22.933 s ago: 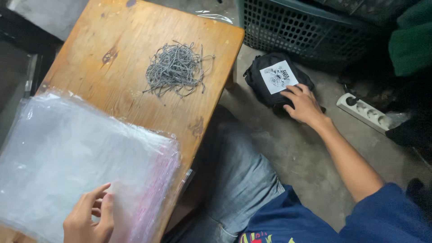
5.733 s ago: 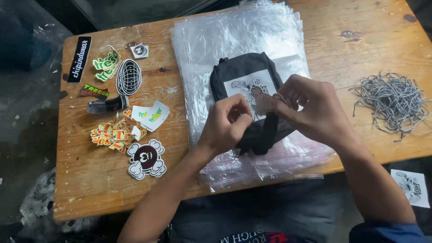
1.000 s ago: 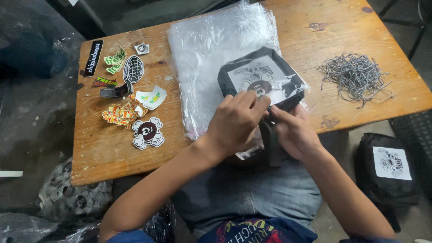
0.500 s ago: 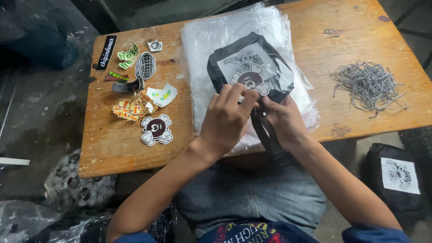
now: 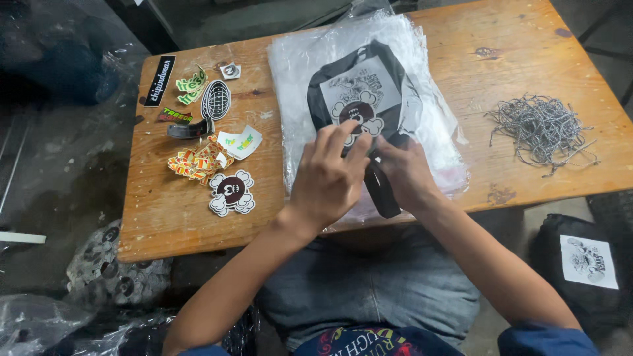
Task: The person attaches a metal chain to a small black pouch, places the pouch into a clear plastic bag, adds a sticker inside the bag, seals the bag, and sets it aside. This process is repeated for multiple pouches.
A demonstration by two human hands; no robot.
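A folded black garment with a white printed card and a round sticker on top lies on a stack of clear plastic bags on the wooden table. My left hand rests on the garment's near part, fingers spread over the sticker. My right hand pinches the garment's black near edge, which hangs over the table's front.
Several stickers lie on the table's left part. A heap of grey strings sits at the right. Another folded black garment with a card lies on the floor at the right. Plastic wrapped bundles lie at the lower left.
Both hands have stayed on the black garment while it slid farther onto the plastic bags. The view has shifted a little to the right.
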